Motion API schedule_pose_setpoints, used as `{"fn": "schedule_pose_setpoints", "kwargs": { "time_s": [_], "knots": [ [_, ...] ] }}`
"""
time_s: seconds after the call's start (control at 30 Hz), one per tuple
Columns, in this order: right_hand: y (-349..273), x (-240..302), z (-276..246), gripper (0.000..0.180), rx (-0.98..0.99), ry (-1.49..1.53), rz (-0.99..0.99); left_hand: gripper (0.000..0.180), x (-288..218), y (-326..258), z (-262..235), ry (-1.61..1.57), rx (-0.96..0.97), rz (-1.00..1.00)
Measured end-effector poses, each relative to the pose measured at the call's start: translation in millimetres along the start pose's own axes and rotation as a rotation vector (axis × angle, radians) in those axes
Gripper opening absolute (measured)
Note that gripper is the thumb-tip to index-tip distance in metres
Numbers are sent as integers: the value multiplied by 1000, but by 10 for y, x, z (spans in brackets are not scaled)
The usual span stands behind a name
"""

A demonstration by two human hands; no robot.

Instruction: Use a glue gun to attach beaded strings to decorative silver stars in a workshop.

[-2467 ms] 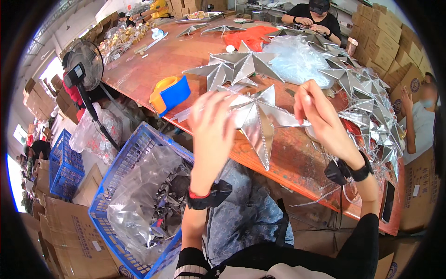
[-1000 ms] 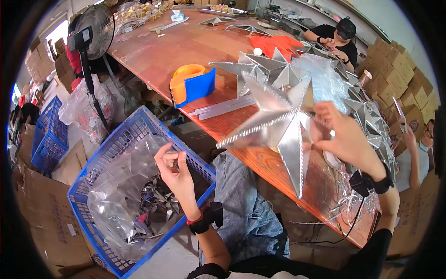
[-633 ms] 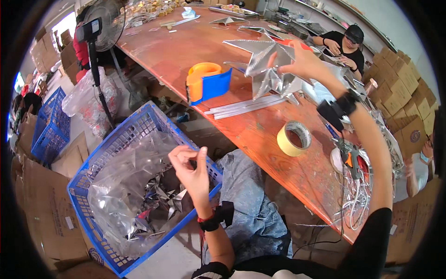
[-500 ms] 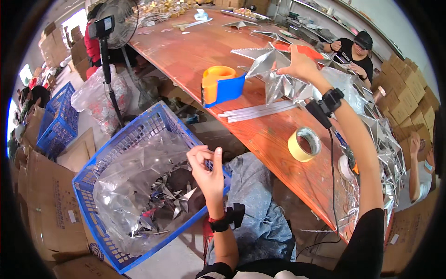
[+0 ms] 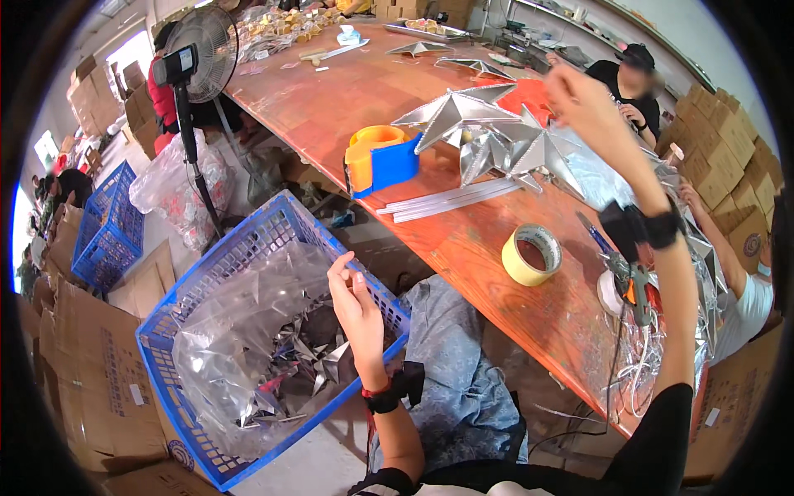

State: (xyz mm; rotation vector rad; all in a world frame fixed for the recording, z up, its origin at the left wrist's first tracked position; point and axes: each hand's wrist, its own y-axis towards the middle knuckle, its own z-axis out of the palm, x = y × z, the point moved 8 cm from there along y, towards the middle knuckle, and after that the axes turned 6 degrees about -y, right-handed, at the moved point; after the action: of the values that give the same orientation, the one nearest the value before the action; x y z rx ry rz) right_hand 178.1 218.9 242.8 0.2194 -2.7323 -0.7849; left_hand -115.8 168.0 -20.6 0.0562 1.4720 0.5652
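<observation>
Fingers (image 5: 562,80) near shiny silver stars (image 5: 453,116)

From the tape roll (image 5: 514,266), there is room to pass over bare tabletop (image 5: 571,347) toward five o'clock; silver stars (image 5: 494,151) block eleven, plastic strips (image 5: 451,200) ten, a glue gun (image 5: 640,304) four.

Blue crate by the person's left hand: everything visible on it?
The blue crate is rectangular, open-topped and plastic-looking, with lattice walls. It sits on the person's left, near the red-brown table, angled in view. Inside are a crumpled clear plastic bag and silver pointed pieces. The left hand overlaps its rim in view; contact is unclear.
</observation>
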Motion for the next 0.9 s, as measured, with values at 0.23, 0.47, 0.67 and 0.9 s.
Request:
{"fn": "schedule_pose_setpoints", "kwargs": {
  "time_s": [0.23, 0.47, 0.67, 0.9],
  "knots": [
    [-1252, 93, -724, 20, -49, 74, 287, 19, -74, -15, -24, 73, 6, 46],
    [-2269, -1160, -1232, 4, -80, 44, 363, 13, -174, -109, 165, 23, -1, 47],
    [-3024, -2150, -1902, 14, -331, -70, 493, 15, -67, -115, 184, 1, 20, 30],
    [-3643, -2407, -2258, 36, -312, -652, 683, 15, -62, -122, 300, 46, 65, 62]
  ]
}}
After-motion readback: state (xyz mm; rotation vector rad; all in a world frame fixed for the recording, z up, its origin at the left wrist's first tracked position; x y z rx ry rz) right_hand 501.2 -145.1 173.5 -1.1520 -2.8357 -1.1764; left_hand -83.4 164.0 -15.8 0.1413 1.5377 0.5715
